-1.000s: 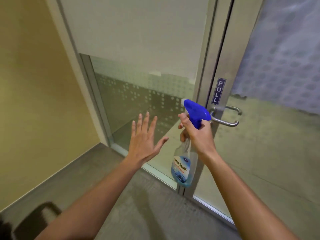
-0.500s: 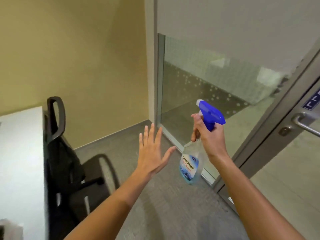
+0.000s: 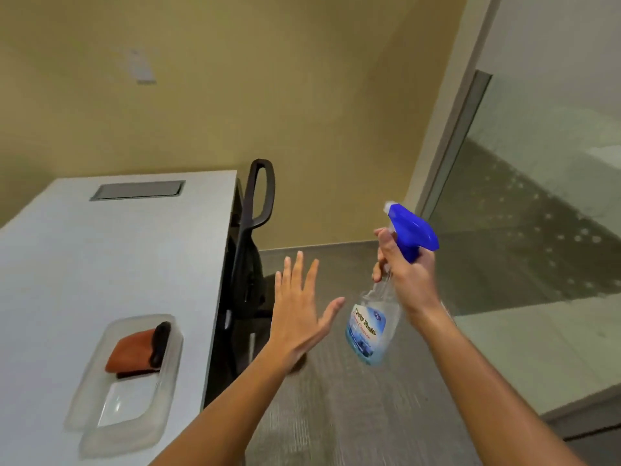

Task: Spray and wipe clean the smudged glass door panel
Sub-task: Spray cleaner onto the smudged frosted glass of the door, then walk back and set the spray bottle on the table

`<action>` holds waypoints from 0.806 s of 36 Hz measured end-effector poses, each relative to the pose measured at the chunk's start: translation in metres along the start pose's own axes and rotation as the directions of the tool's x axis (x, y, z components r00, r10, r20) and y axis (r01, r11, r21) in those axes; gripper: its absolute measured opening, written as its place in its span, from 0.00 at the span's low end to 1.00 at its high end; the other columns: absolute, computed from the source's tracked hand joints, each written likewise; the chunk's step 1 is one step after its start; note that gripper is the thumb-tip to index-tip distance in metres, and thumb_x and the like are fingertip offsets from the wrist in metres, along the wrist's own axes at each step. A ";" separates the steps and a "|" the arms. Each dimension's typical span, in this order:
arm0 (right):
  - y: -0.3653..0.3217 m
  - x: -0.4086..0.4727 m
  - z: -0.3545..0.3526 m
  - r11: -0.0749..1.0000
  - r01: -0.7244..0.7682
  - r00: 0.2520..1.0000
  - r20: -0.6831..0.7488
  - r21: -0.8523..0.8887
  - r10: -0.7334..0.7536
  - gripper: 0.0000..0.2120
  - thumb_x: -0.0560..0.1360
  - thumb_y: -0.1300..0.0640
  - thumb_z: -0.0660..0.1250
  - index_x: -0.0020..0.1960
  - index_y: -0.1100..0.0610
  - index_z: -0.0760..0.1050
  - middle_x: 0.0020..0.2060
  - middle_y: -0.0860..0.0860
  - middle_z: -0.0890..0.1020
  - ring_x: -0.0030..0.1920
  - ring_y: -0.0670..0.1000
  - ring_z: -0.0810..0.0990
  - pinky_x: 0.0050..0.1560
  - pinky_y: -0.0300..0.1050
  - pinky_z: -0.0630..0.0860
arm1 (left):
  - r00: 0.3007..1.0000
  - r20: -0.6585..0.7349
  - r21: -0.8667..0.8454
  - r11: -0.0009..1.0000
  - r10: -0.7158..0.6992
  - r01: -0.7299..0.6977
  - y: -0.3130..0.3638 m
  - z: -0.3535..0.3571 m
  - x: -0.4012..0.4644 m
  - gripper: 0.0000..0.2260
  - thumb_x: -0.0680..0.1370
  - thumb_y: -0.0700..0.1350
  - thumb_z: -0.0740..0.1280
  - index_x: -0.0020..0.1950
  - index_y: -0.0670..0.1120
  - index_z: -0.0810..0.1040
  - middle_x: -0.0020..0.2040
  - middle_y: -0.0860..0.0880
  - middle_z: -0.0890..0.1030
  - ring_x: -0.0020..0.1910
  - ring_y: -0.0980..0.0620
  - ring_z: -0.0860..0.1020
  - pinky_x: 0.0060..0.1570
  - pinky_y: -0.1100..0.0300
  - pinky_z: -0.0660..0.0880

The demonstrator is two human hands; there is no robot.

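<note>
Holding: right hand (image 3: 408, 274), fingers curled round the neck of the spray bottle (image 3: 373, 326), blue nozzle uppermost for triggering. Left hand (image 3: 297, 317) empty, fingers spread, probably bound for the rust-coloured cloth (image 3: 129, 353) in the clear tray (image 3: 100, 408) near the desk (image 3: 100, 250) front edge; glass door panel (image 3: 537, 237) at far right.

A white table (image 3: 100, 264) bears a clear plastic tray (image 3: 80, 415) holding a folded rust-brown cloth (image 3: 129, 353).

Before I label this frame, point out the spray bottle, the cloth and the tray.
spray bottle (image 3: 366, 331), head view, on its label.
cloth (image 3: 129, 353), head view, on its folded top.
tray (image 3: 132, 403), head view, on its bare floor.
</note>
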State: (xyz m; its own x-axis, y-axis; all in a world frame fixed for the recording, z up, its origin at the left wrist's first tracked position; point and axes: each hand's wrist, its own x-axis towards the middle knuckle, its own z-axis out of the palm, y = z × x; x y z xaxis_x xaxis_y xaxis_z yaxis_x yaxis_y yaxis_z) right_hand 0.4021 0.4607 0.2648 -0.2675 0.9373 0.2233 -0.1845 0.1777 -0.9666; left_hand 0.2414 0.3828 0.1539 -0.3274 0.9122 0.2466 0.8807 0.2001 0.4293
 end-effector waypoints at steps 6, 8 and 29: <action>0.013 0.012 0.035 0.996 -0.083 0.972 0.224 0.037 0.072 0.24 0.76 0.46 0.70 0.55 0.68 0.76 0.27 0.45 0.73 0.26 0.50 0.72 0.33 0.43 0.74 | 0.982 -0.066 -0.013 0.985 -0.175 0.174 -0.024 -0.013 -0.018 0.44 0.75 0.76 0.48 0.83 0.50 0.50 0.84 0.47 0.42 0.82 0.47 0.38 0.82 0.44 0.43; 0.018 0.014 0.044 0.993 -0.108 0.950 0.301 0.051 0.088 0.20 0.77 0.48 0.70 0.53 0.67 0.75 0.27 0.46 0.73 0.27 0.51 0.73 0.34 0.46 0.75 | 0.966 -0.083 -0.013 0.970 -0.243 0.243 -0.031 -0.016 -0.028 0.44 0.75 0.74 0.50 0.83 0.50 0.49 0.84 0.47 0.42 0.82 0.47 0.38 0.82 0.45 0.43; 0.062 -0.021 0.172 0.982 -0.174 0.637 0.769 0.068 0.059 0.06 0.78 0.60 0.71 0.55 0.56 0.78 0.32 0.52 0.78 0.34 0.54 0.77 0.39 0.50 0.78 | 0.643 -0.223 -0.014 0.662 -0.732 0.749 -0.109 -0.043 -0.160 0.39 0.78 0.71 0.55 0.83 0.54 0.47 0.84 0.52 0.43 0.83 0.48 0.41 0.79 0.51 0.38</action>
State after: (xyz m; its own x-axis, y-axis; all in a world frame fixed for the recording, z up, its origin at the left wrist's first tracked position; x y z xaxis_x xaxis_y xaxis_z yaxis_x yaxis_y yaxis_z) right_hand 0.2332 0.4006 0.2217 -0.9083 0.3769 0.1813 -0.1991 -0.0084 -0.9799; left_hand 0.1826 0.1996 0.1052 -0.9319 0.3607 0.0379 0.3334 0.8108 0.4811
